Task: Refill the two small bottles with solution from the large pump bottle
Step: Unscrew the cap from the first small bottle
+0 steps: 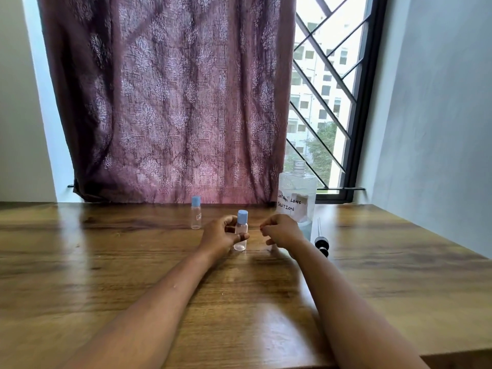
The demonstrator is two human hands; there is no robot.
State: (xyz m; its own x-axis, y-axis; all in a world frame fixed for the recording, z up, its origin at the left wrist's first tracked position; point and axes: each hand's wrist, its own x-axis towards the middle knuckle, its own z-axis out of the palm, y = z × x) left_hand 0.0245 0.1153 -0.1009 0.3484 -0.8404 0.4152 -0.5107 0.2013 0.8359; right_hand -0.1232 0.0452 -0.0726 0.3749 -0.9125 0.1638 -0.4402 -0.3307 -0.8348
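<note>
A small clear bottle with a blue cap (241,233) stands upright on the wooden table (133,262), and my left hand (221,235) wraps around its side. My right hand (279,231) hovers just to the right of it, fingers curled, holding nothing that I can see. A second small blue-capped bottle (196,213) stands farther back on the left. The large clear bottle (297,198), labelled contact lens solution, stands behind my right hand with its neck uncapped. Its black pump head with tube (320,241) lies on the table to the right.
A purple patterned curtain (170,102) hangs directly behind the table. A barred window (324,102) is at the back right and a wall (439,129) borders the table's right side. The table's front edge (452,355) shows at the lower right.
</note>
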